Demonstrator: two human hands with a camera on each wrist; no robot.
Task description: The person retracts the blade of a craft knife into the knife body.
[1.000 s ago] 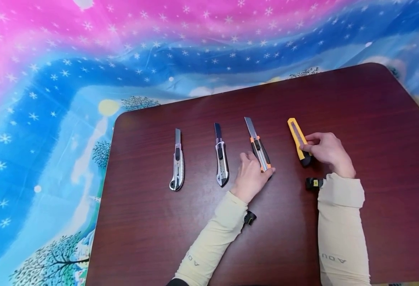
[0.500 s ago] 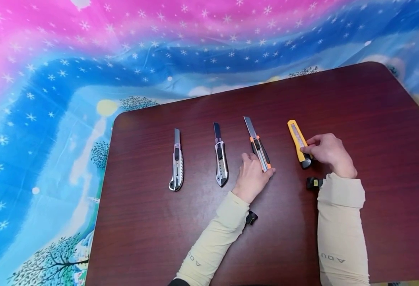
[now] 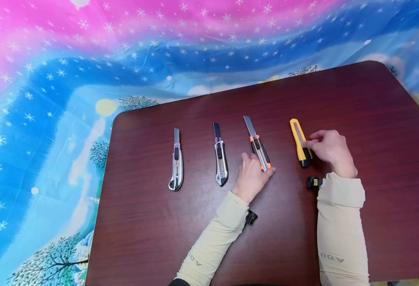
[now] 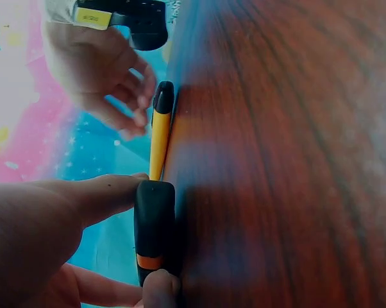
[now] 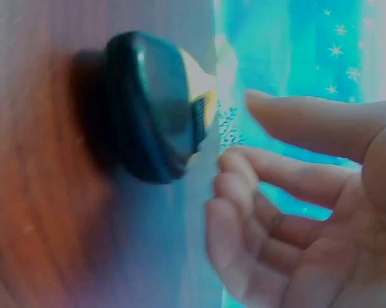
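Toward the right of the table lies a yellow utility knife (image 3: 300,149) with a black end, its blade drawn in. My right hand (image 3: 331,149) hovers just beside it, fingers loosely bent and holding nothing; the right wrist view shows a gap between these fingers and the knife's black end (image 5: 148,106). With thumb and fingers, my left hand (image 3: 249,174) pinches the lower handle of an orange-and-black utility knife (image 3: 260,151), whose blade points away from me. In the left wrist view its black handle end (image 4: 154,218) sits between thumb and fingertips, close over the table.
Two silver utility knives with blades out lie to the left: one with a dark blade (image 3: 221,163), the other with a ridged handle edge (image 3: 177,167). The dark red wooden table (image 3: 152,230) has rounded far corners. A snowflake-patterned cloth (image 3: 181,51) hangs behind it.
My right hand has let go of the yellow utility knife and drawn back slightly; that knife has shifted a little to the right. The left hand stays on the orange-and-black one.
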